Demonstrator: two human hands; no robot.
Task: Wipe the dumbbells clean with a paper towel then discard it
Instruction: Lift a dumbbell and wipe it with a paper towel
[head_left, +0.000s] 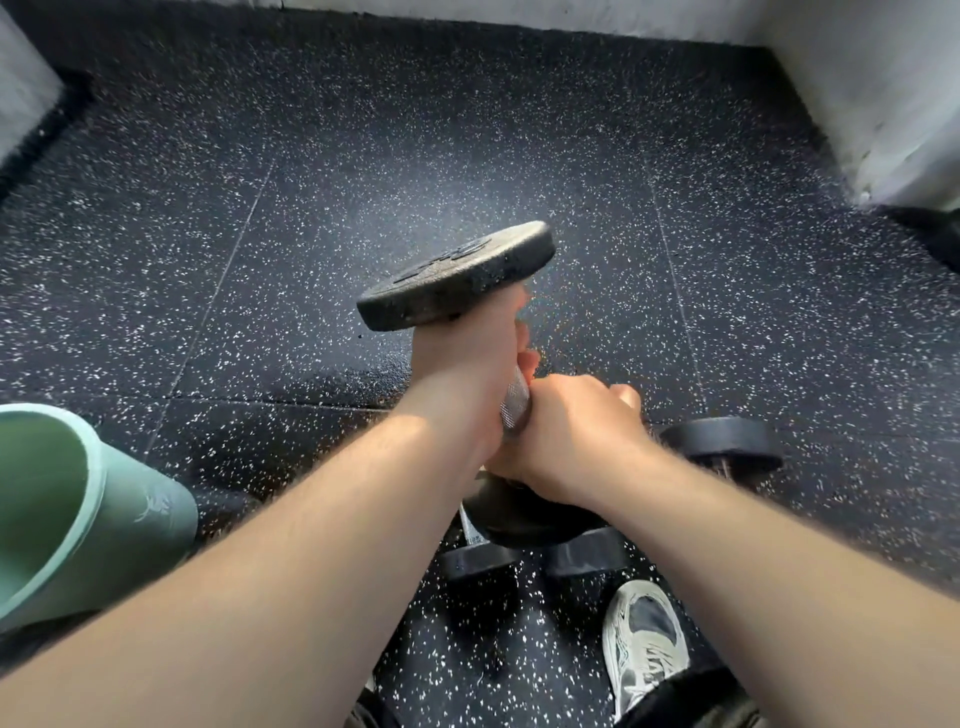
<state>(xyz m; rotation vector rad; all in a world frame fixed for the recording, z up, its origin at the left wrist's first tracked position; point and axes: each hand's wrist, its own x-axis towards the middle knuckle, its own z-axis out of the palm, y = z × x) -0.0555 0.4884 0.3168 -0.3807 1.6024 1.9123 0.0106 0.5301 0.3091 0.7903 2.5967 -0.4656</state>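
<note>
Between the two hands a dumbbell (457, 275) stands steeply on end, its long axis running up and away from the person, with the upper end leaning slightly left. Its top plate (483, 262) is a thick, round, matte black disc with a pitted, scuffed rim, its flat face turned upward. The handle (515, 400) is silver metal with a fine cross-hatched grip, and only a short stretch of it shows.

The left hand (467, 358) is wrapped round the handle directly under the top plate. The right hand (571, 431) is curled round the handle just below the left one, above the lower plate (519, 514). Beneath and to the right of the right hand, more black weights (722, 441) lie on the floor (363, 156), which is dark rubber tile flecked with white. Whether the lower plate touches them cannot be told.

Left of the left forearm stands a smooth pale green bin (78, 509). A grey and white shoe (644, 644) sits under the right forearm.
</note>
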